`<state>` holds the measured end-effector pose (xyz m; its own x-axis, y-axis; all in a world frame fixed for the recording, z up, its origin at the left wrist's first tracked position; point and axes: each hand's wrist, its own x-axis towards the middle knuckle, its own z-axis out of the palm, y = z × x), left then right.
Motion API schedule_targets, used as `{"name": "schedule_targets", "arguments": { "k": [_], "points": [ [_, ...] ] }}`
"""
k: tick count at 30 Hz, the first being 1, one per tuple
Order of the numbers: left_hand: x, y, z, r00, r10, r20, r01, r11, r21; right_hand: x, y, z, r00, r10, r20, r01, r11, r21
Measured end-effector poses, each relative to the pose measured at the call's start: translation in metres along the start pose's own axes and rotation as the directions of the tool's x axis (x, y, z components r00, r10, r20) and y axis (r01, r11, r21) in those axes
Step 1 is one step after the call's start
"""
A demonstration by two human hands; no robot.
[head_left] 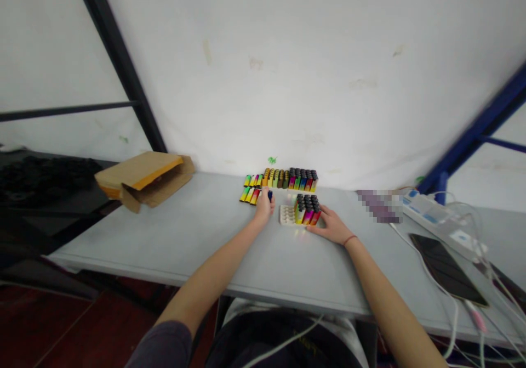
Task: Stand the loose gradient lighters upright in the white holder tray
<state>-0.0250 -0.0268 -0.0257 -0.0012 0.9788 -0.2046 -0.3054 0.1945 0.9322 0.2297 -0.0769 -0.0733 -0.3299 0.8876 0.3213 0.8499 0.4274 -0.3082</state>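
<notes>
My left hand (265,208) is closed around a lighter (270,194), of which only a dark blue end shows. Just right of it stands a white tray (287,216) with rows of round holes. Upright lighters (307,210) with black tops fill its right part, while the holes on its left are bare. My right hand (332,226) grips the tray's right end, thumb at the front edge and fingers behind. Beside my left hand, loose colourful lighters (249,194) lie flat in two rows on the table.
Behind, against the wall, a second group of upright lighters (303,180) stands beside yellow and olive ones (275,177). An opened cardboard box (143,176) lies at the left. A tablet (447,266), a power strip (444,225) and white cables occupy the right side of the grey table (197,236).
</notes>
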Motion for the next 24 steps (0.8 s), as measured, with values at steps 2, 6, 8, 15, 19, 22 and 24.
{"name": "schedule_targets", "arguments": {
  "k": [2, 6, 8, 15, 19, 22, 24],
  "points": [
    [-0.0008, -0.0008, 0.0021, 0.999, 0.004, -0.039, -0.004, 1.000, -0.002, 0.0002, 0.0004, -0.0001, 1.000, 0.011, 0.016, -0.012, 1.000, 0.018],
    [-0.0025, -0.0011, 0.0041, 0.994, 0.041, -0.100, -0.042, 0.999, -0.013, 0.0003, 0.0014, 0.0001, 1.000, 0.016, 0.025, -0.017, 0.999, 0.027],
    [-0.0031, -0.0012, 0.0039, 0.993, 0.046, -0.107, -0.049, 0.999, -0.021, 0.0002, 0.0018, 0.0006, 1.000, 0.016, 0.024, -0.016, 1.000, 0.026],
    [-0.0015, -0.0009, 0.0012, 0.997, 0.023, -0.077, -0.028, 0.997, -0.066, -0.0004, 0.0026, 0.0026, 1.000, 0.016, 0.013, -0.016, 1.000, -0.010],
    [-0.0020, -0.0001, 0.0015, 0.998, 0.004, -0.065, -0.008, 0.998, -0.057, -0.0003, 0.0026, 0.0016, 1.000, 0.008, 0.016, -0.007, 1.000, -0.001],
    [-0.0024, -0.0006, 0.0020, 0.996, 0.021, -0.083, -0.026, 0.998, -0.057, -0.0001, 0.0022, 0.0005, 1.000, 0.012, 0.027, -0.012, 1.000, 0.004],
    [-0.0018, -0.0013, 0.0017, 0.995, 0.036, -0.098, -0.042, 0.997, -0.062, 0.0000, 0.0018, 0.0003, 1.000, 0.013, 0.027, -0.013, 1.000, 0.006]
  ]
}}
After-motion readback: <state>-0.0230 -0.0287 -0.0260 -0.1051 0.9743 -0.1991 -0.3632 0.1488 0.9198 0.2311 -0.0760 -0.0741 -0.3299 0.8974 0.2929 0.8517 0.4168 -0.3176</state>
